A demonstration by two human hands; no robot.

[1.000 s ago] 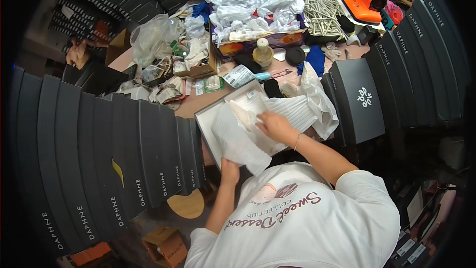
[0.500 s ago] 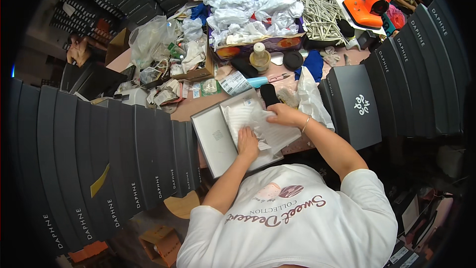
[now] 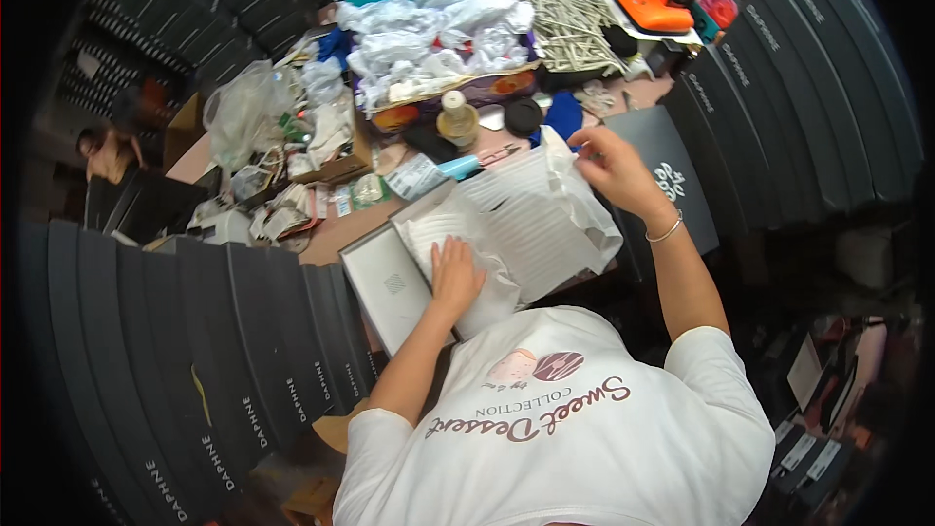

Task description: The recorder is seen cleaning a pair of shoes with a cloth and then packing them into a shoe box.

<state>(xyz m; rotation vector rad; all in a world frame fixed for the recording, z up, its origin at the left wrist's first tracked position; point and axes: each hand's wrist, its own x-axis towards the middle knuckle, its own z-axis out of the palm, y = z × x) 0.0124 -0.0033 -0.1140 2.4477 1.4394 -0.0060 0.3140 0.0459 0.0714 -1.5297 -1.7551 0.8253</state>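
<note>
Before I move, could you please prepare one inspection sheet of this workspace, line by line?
Surface: pale pink tabletop, mostly covered.
Job's things: open, white-lined cardboard box; thin white ribbed sheet spread rightward from it.
Clutter: clear plastic bag; purple patterned box filled with crumpled whitish plastic; heap of thin pale sticks; bright orange device.
Hands: left hand rests on white wrapping at the box; right hand at the sheet's far corner, grip unclear.
Cables: nothing seen for certain.
Surroundings: dark grey cardboard boxes in rows on both sides; another person in the left background.
</note>
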